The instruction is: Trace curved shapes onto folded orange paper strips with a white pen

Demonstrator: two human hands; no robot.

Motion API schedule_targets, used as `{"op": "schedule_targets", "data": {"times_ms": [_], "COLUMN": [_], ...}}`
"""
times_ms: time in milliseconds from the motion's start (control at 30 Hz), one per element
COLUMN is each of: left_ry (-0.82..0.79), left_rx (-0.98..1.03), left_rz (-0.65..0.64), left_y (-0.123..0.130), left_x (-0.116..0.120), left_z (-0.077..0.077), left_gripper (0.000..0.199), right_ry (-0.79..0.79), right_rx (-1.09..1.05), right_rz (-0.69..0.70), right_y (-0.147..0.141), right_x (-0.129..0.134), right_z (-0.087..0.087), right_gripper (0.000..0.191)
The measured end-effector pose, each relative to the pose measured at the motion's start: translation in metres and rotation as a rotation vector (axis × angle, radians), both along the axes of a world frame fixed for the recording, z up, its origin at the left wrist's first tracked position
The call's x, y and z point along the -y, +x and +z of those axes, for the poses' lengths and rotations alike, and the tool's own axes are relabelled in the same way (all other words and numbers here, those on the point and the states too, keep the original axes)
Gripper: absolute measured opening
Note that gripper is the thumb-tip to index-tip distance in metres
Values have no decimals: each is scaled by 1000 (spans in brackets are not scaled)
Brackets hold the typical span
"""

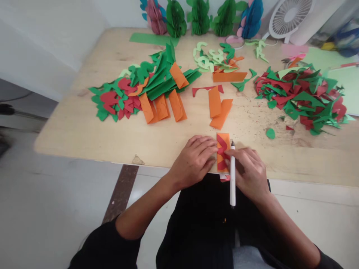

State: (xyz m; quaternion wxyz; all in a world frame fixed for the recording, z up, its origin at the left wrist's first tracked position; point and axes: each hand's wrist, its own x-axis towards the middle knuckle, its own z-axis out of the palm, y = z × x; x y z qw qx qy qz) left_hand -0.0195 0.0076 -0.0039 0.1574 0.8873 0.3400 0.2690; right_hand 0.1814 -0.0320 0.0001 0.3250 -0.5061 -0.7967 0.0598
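The orange paper (219, 158) is lying at the near edge of the counter (157, 142), a red cutout (222, 150) resting on it. These 2 pieces are probably handling light, bendy and easily creased, their side edges offering the best hold. The left hand (195, 160) is resting half-open, fingertips touching the paper; the right hand (251, 172) is closing loosely around a pen (232, 179) overhanging the counter's near edge.

Matt paper strip (226, 138), smooth plastic pen (232, 179); chipped wooden tabletop (92, 138)
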Motion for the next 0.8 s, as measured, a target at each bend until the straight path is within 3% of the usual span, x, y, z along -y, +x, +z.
{"op": "schedule_targets", "data": {"times_ms": [800], "left_ry": [-2], "left_rx": [-18], "left_rz": [-11], "left_y": [-1], "left_x": [0], "left_z": [-1], "left_gripper": [18], "right_ry": [-16], "right_rx": [11], "right_rz": [-17], "right_y": [-1], "right_x": [1], "right_z": [1], "right_gripper": [29]}}
